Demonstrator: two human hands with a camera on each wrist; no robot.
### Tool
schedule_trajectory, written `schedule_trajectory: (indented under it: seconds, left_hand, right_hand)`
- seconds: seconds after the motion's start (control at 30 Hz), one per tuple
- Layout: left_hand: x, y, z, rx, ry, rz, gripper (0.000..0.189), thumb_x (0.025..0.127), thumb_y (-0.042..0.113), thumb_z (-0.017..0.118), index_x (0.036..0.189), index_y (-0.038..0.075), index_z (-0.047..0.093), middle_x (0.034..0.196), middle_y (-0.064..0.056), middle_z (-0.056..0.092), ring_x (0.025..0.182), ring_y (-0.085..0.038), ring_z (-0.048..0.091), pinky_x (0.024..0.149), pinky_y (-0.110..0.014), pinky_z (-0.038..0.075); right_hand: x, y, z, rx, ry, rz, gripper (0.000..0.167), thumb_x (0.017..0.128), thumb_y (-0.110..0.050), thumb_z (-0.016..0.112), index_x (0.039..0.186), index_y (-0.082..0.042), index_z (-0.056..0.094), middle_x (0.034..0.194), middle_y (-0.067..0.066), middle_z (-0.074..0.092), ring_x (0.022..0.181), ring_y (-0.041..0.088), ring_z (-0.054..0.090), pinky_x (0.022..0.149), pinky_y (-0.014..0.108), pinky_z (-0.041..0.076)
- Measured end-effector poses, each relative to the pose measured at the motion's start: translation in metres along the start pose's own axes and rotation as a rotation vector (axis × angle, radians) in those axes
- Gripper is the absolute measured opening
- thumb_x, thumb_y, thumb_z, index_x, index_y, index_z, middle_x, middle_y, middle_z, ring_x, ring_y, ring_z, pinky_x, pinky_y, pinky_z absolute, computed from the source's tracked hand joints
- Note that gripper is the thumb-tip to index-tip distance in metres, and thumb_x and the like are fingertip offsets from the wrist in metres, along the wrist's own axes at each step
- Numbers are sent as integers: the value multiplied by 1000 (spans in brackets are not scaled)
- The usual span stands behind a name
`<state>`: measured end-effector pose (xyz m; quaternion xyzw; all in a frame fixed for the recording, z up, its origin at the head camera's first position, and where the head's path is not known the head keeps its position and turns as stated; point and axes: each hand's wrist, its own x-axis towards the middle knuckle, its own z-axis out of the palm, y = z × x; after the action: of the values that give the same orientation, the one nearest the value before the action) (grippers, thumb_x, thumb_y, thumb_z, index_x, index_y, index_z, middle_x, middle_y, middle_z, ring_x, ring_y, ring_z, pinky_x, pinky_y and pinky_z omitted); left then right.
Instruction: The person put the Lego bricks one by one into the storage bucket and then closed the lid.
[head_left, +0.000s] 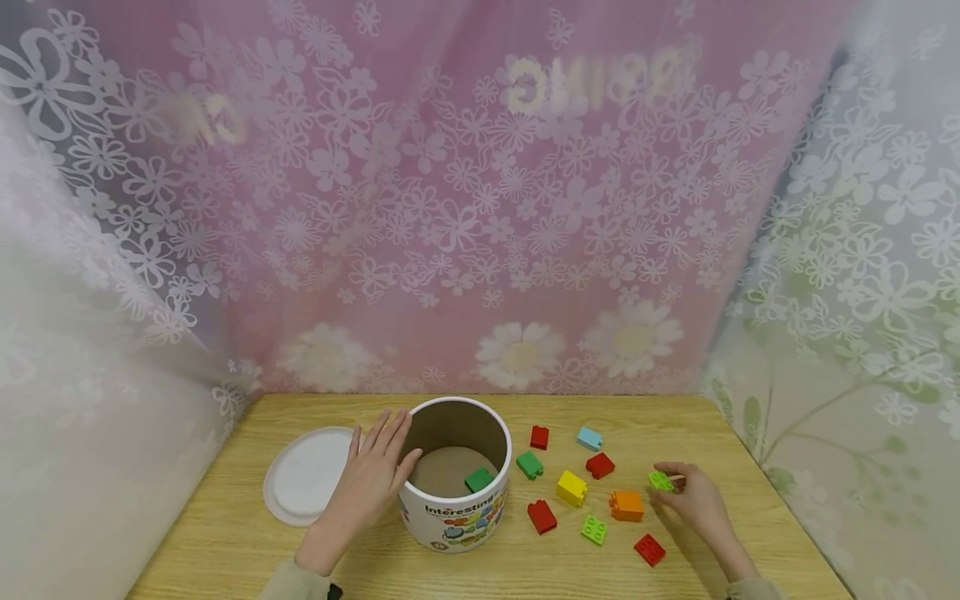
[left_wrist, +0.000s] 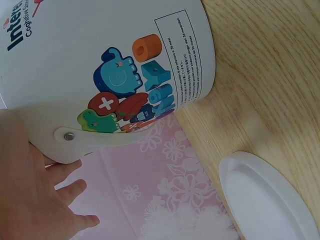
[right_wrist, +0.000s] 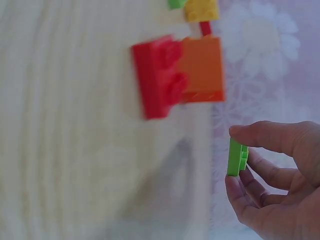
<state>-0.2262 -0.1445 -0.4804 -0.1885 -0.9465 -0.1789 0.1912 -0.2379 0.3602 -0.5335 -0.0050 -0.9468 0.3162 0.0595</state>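
Note:
My right hand pinches a lime green toy brick at the right of the table. In the right wrist view, thumb and fingers hold that brick by its edges. At the left side of a white bucket, my left hand lies against the rim with its fingers straight. A dark green brick sits on the bucket's floor. The left wrist view shows the bucket's printed wall and its white handle near the fingers.
Between bucket and right hand lie a yellow brick, an orange brick, a light blue brick, a green brick, another lime brick and several red bricks. The white lid lies left of the bucket.

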Motion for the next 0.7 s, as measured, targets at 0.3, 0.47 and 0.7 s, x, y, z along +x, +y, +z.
schedule_trajectory:
  seconds: [0.3, 0.47, 0.7]
  left_hand:
    - [1, 0, -1, -4, -4, -4, 60, 104, 31, 57, 155, 3, 40, 160, -13, 40, 151, -36, 27, 119, -67, 15]
    - [0, -1, 1, -3, -1, 2, 61, 107, 38, 50, 154, 2, 41, 159, -13, 40, 150, -37, 29, 118, -68, 15]
    - [0, -1, 0, -4, -31, -13, 62, 107, 39, 49, 156, 3, 39, 161, -13, 38, 152, -35, 25, 120, -67, 12]
  right_hand:
    - [-1, -31, -9, 22, 5, -67, 42, 86, -4, 77, 125, 7, 66, 117, 29, 60, 99, 43, 66, 86, 53, 57]
    - [-2, -38, -10, 26, 17, -79, 42, 85, -3, 77, 125, 7, 67, 115, 28, 61, 99, 42, 66, 87, 52, 57]
    - [2, -48, -11, 19, 21, -93, 42, 86, -5, 77, 126, 4, 67, 119, 27, 60, 101, 41, 66, 86, 52, 57]
